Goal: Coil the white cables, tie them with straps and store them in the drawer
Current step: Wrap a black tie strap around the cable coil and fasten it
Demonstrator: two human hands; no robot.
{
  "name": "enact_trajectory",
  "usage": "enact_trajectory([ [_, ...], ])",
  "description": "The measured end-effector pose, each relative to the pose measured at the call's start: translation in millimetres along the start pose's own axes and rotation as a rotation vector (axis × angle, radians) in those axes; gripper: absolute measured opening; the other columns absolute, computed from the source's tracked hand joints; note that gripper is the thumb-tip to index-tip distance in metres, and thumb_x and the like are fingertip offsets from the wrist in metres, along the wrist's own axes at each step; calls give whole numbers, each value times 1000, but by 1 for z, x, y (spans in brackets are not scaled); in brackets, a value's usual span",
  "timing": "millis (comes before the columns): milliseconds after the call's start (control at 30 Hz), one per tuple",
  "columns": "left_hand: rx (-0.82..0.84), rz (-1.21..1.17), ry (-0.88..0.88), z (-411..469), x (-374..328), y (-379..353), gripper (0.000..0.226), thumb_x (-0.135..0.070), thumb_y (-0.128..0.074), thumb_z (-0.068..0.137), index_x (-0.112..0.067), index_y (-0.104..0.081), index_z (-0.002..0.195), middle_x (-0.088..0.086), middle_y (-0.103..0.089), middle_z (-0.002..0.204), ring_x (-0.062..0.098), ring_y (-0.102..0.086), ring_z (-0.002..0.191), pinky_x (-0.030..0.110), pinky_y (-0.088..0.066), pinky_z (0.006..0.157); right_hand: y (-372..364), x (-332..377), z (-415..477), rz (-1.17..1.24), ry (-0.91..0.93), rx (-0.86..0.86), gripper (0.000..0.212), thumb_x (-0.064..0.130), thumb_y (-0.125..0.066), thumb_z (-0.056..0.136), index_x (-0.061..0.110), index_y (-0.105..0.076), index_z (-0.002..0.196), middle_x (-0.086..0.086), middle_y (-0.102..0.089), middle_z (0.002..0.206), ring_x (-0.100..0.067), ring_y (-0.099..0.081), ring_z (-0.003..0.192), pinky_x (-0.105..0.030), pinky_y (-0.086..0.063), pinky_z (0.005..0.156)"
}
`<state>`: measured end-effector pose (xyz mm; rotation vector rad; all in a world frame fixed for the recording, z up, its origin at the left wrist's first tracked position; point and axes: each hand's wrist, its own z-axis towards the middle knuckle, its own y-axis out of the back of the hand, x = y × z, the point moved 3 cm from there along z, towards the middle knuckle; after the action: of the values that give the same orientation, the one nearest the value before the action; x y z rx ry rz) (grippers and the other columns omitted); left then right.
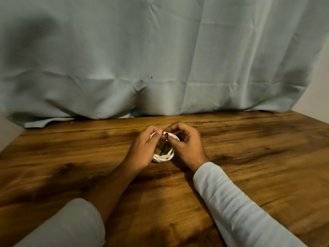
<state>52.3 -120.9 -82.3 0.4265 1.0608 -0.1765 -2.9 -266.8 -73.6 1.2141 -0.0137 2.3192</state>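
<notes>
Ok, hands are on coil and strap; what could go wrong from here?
The black strap is pinched at the far side of the white cable coil by the left hand and right hand; a slip could free it. The coil's near loops lie unheld and splayed, so they may unravel.

Coiled cable (162, 157) (black strap (164, 146)) between hands (142, 148)

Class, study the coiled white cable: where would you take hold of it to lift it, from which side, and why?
Probably the near arc of the coiled white cable, pinched across all its turns from the near side. That stretch lies bare and bunched, while the far arc is crowded by the left hand, the right hand and the black strap there.
</notes>
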Motion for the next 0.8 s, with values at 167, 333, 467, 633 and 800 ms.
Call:
enact_trajectory([
  [167, 17, 46, -17, -4, -3, 1, 21, -29, -47, 108, -22, -62, 96, -25, -61, 68, -5, -53, 63, 25, -39, 64, 2, 1, 2, 76, -45, 3, 17, 6, -78, 89, 22, -75, 83, 0, -75, 83, -15, -68, 77, -35, -57, 72],
  [333, 58, 235, -152, -10, -10, -2, 11, -34, -51, 106, -26, -58, 103, -13, -71, 88, 1, -66, 81, 37, -54, 73, 2, 1, 1, 244, -165, -18, 14, 10, -71, 96, 10, -74, 82, -10, -70, 77, -22, -63, 72, -35, -51, 69],
  [467, 55, 382, -247, -12, -11, -4, 12, -36, -56, 103, -28, -56, 112, -9, -72, 100, 8, -68, 91, 44, -55, 78, 4, 3, -1, 406, -283, -26, 20, 6, -68, 96, 10, -71, 77, -13, -64, 69, -20, -59, 57, -29, -50, 58],
  [633, 28, 509, -293, -14, -13, -5, 16, -42, -58, 100, -34, -54, 112, -11, -69, 101, 9, -64, 89, 43, -55, 75, 6, 4, -2, 538, -380, -38, 15, 5, -70, 94, 3, -69, 79, -16, -63, 70, -20, -58, 54, -27, -52, 56],
  [800, 33, 569, -307, -14, -15, -8, 20, -44, -53, 102, -32, -52, 118, -9, -69, 105, 12, -65, 91, 45, -55, 76, 7, 0, -2, 588, -497, -18, 14, 7, -75, 91, 4, -72, 77, -15, -67, 69, -16, -60, 49, -24, -53, 54],
])
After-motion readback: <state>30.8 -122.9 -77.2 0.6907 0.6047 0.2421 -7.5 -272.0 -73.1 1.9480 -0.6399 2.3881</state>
